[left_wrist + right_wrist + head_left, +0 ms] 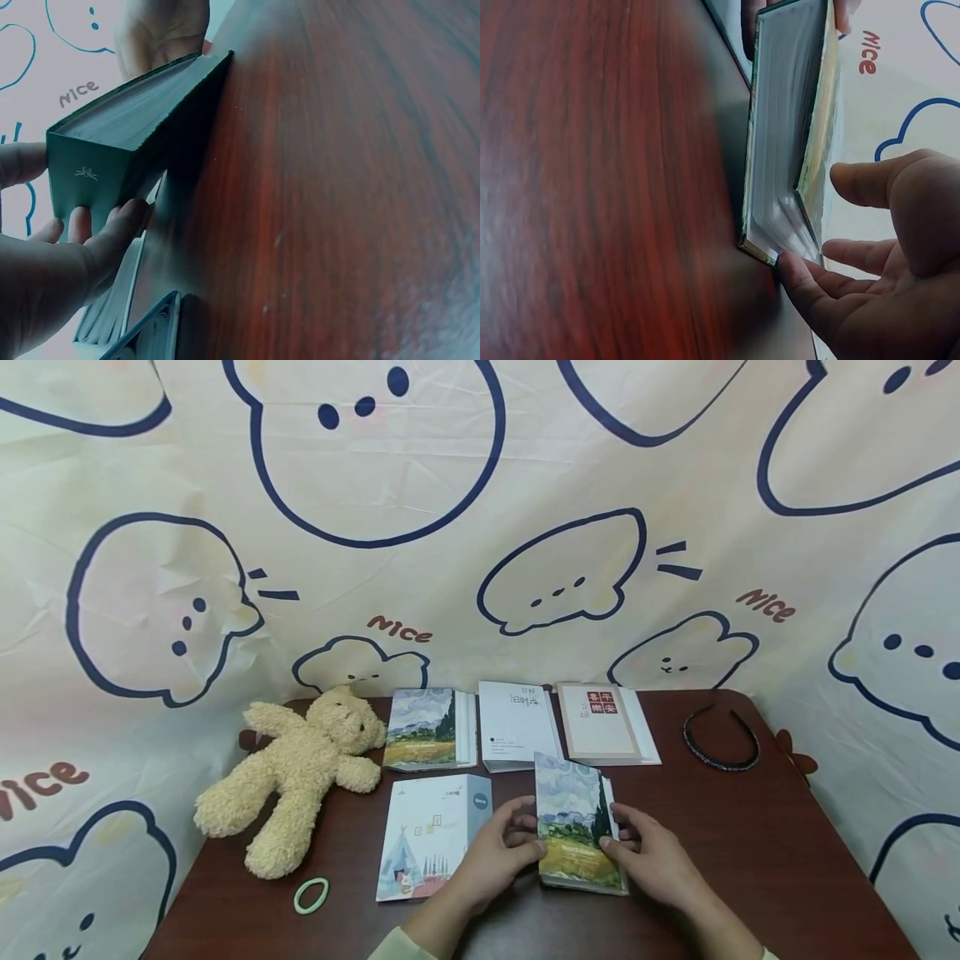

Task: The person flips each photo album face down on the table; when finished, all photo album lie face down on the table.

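Observation:
A small thick photo album [573,831] with a painted landscape cover is held tilted above the brown table, between both hands. My left hand [498,852] grips its green spine side [90,176], thumb on the front edge and fingers curled behind. At the opening side, my right hand [652,852] holds the edge, with the thumb by the front cover and fingertips [795,274] at the back cover's corner. Clear plastic sleeves [780,112] show between the covers, which stand slightly apart. To the left lies an album with a tent drawing [427,835].
Behind are a matching landscape album [422,731], a white album [517,727] and a beige album with red squares [603,722]. A teddy bear [300,777] and a green ring [311,896] lie left. A dark headband [722,743] lies at the back right. Printed cloth [450,585] hangs behind the table.

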### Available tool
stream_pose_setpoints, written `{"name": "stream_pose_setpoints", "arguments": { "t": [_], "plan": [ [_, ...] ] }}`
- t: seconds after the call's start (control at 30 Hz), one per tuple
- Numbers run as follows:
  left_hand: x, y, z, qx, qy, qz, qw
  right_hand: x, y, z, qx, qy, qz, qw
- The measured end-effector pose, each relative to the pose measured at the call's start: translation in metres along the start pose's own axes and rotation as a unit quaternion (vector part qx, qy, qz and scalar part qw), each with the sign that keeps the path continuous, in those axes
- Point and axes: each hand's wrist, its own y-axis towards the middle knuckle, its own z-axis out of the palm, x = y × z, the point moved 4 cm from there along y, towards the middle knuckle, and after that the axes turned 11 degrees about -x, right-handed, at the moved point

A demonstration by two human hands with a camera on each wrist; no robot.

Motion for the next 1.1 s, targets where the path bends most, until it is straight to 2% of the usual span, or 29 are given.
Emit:
{"name": "stream_pose_setpoints", "arguments": {
  "t": [0.3, 0.53, 0.9, 1.1],
  "plan": [
    [-0.007, -0.002, -0.009, -0.015, -0.004, 0.001, 0.9999, 0.008, 0.000, 0.009, 0.012, 0.033, -0.009, 0.9993],
    [-0.013, -0.003, -0.013, -0.007, -0.019, -0.003, 0.9998, 0.010, 0.001, 0.017, 0.011, 0.053, -0.003, 0.9986],
    [-0.019, -0.004, -0.021, -0.009, -0.022, 0.016, 0.9996, 0.015, 0.004, 0.029, 0.023, 0.095, -0.005, 0.9952],
    [-0.020, 0.000, -0.025, -0.001, -0.056, 0.022, 0.9982, 0.022, 0.002, 0.033, 0.042, 0.109, 0.002, 0.9932]
  ]
}}
